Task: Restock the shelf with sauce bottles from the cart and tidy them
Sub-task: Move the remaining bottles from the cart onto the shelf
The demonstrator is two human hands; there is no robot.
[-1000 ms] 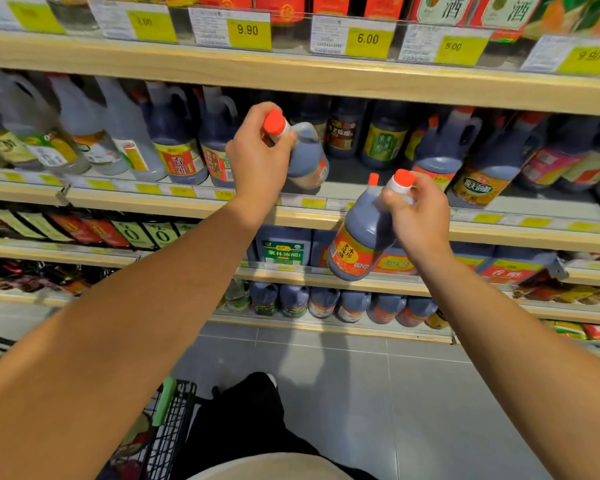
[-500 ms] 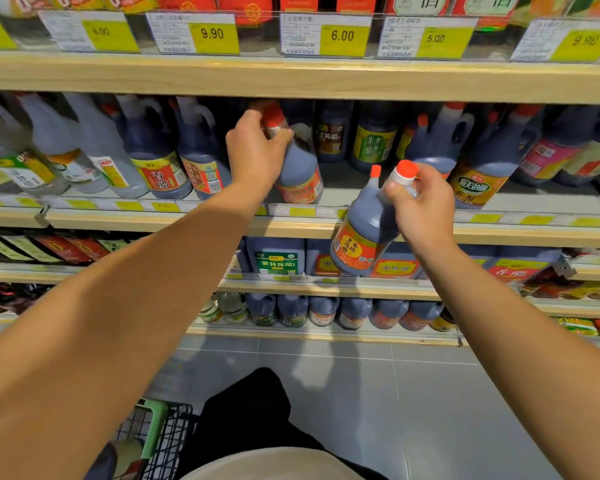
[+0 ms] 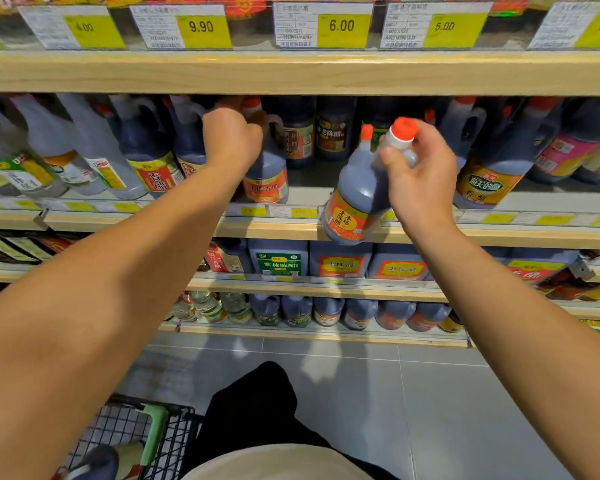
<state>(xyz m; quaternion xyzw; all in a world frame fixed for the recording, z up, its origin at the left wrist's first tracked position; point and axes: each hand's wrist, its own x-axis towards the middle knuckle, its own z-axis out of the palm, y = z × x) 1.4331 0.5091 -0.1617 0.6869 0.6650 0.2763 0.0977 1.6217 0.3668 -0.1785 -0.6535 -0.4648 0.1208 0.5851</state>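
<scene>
left hand (image 3: 231,140) grips neck of bottle on shelf (image 3: 266,168), upright on the shelf (image 3: 305,197) | right hand (image 3: 418,178) pinches neck of second bottle (image 3: 355,199), base tilted down-left, off the shelf lip | open gap lies up-left of it, right hand nearer

The scene is brightly and evenly lit from overhead, with colours vivid and no harsh glare. Under each wooden shelf (image 3: 291,72) the back rows of bottles (image 3: 333,133) sink into shade. Soft shadows fall on the grey floor tiles (image 3: 447,393) below the lowest shelf. The wide lens bows the shelf edges, and the price tags (image 3: 201,27) along the top edge are stretched and slightly smeared. Bottles toward the left and right edges look blurred; labels near the centre stay legible.
</scene>
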